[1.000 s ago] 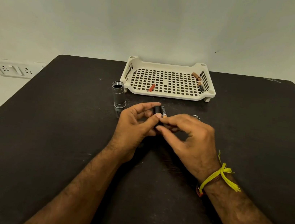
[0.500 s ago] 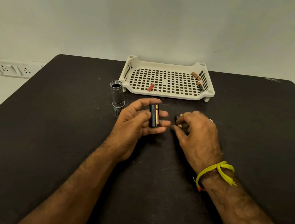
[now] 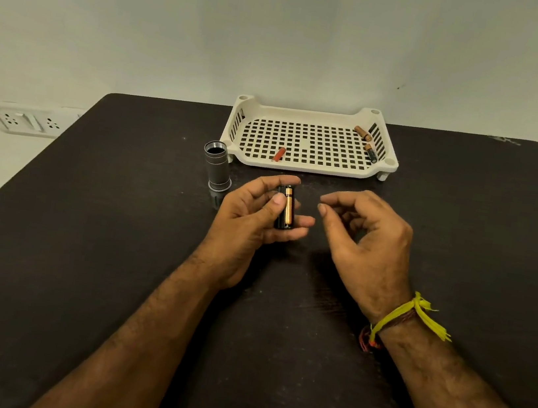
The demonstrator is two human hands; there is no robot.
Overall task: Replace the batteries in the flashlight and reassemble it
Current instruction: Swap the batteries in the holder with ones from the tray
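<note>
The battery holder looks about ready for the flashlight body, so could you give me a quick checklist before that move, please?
1. Battery holder gripped by left hand: ok.
2. Gold battery seated in holder: ok.
3. Remaining slots filled: cannot tell.
4. Right hand free: ok, nothing visible in it.
5. Flashlight body upright, open end up: ok.
6. Loose batteries in tray, out of the way: ok.

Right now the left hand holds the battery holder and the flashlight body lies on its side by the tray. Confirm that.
Not quite. The flashlight body stands upright by the tray, open end up, as the head view shows. The left hand does hold the battery holder.
</note>
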